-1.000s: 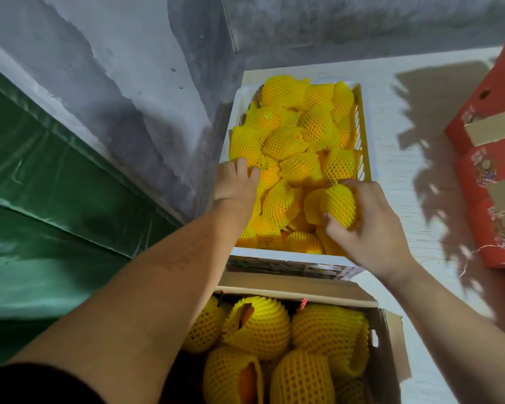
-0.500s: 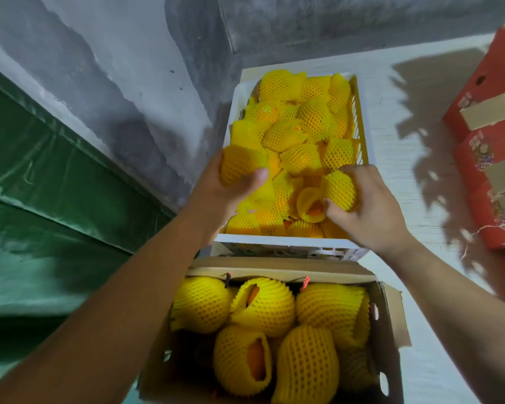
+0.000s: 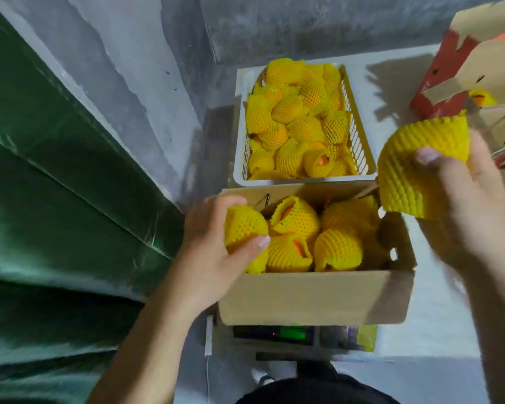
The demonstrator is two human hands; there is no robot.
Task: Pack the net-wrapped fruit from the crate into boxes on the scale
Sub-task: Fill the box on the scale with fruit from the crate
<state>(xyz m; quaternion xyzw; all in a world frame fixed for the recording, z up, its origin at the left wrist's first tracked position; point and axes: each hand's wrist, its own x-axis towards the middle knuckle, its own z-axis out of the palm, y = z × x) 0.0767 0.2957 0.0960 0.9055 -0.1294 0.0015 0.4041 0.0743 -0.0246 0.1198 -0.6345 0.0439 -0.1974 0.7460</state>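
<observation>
Head: fruit in both hands.

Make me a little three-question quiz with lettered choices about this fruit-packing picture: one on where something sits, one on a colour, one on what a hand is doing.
1. What does the cardboard box sit on?
A. the white crate
B. the scale
C. the green sheet

2. What colour is the netting round the fruit?
A. yellow
B. white
C. red

3. What is the left hand doing?
A. resting flat on the wall
B. hanging with nothing in it
C. gripping a net-wrapped fruit at the box's left end

Answers:
1 B, the scale with its lit display shows just under the box's near wall.
2 A, every net, in the white crate and in the box, is yellow.
3 C, its fingers curl round a wrapped fruit.
</observation>
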